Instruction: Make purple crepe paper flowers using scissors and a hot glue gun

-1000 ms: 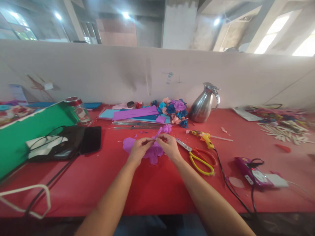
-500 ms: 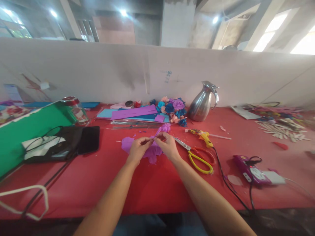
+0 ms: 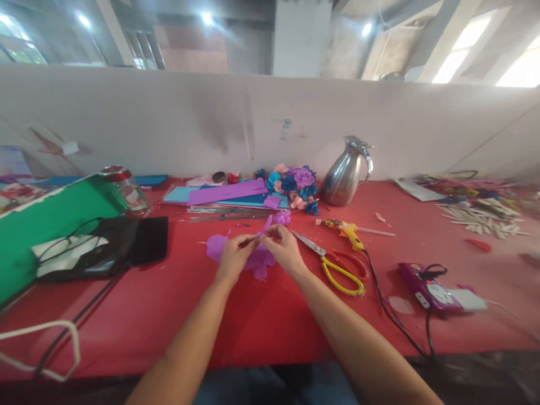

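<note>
A narrow, twisted strip of purple crepe paper (image 3: 266,226) is held up between the two hands, just above the red-topped counter (image 3: 270,332). The left hand (image 3: 234,256) pinches its lower end between thumb and fingers; the right hand (image 3: 283,247) pinches at the same spot, the fingertips of both nearly meeting. Exactly how each finger lies on the paper is too small to tell.

Beneath and between the hands spread wide, loose purple crepe-paper petals (image 3: 259,264), partly hidden by the left hand. Just beyond the right hand's fingers sits a small ruffled purple paper flower (image 3: 282,217).

Right of the right hand lie scissors with steel blades and one yellow and one red handle (image 3: 341,281), and past them a yellow glue gun (image 3: 350,233) with a black cord.

Behind the hands, thin silvery wires (image 3: 228,214) lie in front of flat purple paper strips (image 3: 228,192) on blue sheets. To the right of these, a heap of blue, pink and purple paper flowers (image 3: 302,179) rests beside a polished steel jug (image 3: 342,177).

Well to the left are a flat black phone (image 3: 149,241) and a clear jar with a red lid (image 3: 134,197).
</note>
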`<state>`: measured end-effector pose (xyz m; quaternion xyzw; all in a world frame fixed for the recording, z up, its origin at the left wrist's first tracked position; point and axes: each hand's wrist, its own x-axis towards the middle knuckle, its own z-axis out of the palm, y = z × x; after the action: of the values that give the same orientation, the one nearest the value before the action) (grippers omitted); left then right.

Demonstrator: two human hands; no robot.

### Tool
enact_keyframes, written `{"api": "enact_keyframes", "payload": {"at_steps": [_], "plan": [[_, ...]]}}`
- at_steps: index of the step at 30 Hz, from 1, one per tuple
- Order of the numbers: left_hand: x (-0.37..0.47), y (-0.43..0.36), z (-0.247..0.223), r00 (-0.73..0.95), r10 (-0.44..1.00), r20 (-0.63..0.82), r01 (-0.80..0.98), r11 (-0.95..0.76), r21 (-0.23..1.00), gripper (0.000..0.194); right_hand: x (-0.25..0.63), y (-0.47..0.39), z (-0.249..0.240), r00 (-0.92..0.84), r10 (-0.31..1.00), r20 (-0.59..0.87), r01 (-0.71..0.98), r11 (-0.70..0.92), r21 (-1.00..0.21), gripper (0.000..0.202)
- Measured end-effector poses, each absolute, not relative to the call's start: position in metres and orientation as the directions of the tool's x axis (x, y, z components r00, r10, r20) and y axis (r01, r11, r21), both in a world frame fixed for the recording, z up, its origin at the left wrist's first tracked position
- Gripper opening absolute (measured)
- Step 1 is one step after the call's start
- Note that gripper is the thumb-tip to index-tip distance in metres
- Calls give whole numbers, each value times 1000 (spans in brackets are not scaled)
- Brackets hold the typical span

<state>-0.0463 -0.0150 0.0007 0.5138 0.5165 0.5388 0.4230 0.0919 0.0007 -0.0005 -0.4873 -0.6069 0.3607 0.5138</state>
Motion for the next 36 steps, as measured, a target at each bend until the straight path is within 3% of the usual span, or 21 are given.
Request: {"api": "enact_keyframes", "payload": {"at_steps": [14,19,25,27,31,34,36], "plan": [[-50,-8,-3,-269,959,89,-85,-116,990,25,100,11,-13,36,982,188,289,170,-942,8],[-51,-7,-4,-297,953,65,-123,-106,987,24,101,6,-6,-223,963,149,422,233,-876,9],[-54,-5,-6,-327,945,6,-168,-64,984,26,99,-5,0,-468,860,203,617,482,-622,42],[-57,-4,-5,-326,944,-38,-218,-36,975,31,96,-8,-2,-465,858,220,665,502,-552,46],[-60,-5,-1,-316,944,-97,-313,-7,950,37,93,-9,-5,-392,868,304,685,497,-534,27],[-59,-6,1,-325,940,-100,-319,-10,948,37,95,-3,-5,-243,876,415,621,470,-628,21],[-58,-7,2,-325,942,-86,-314,-21,949,36,97,2,-5,-126,901,415,520,416,-746,17]]}}
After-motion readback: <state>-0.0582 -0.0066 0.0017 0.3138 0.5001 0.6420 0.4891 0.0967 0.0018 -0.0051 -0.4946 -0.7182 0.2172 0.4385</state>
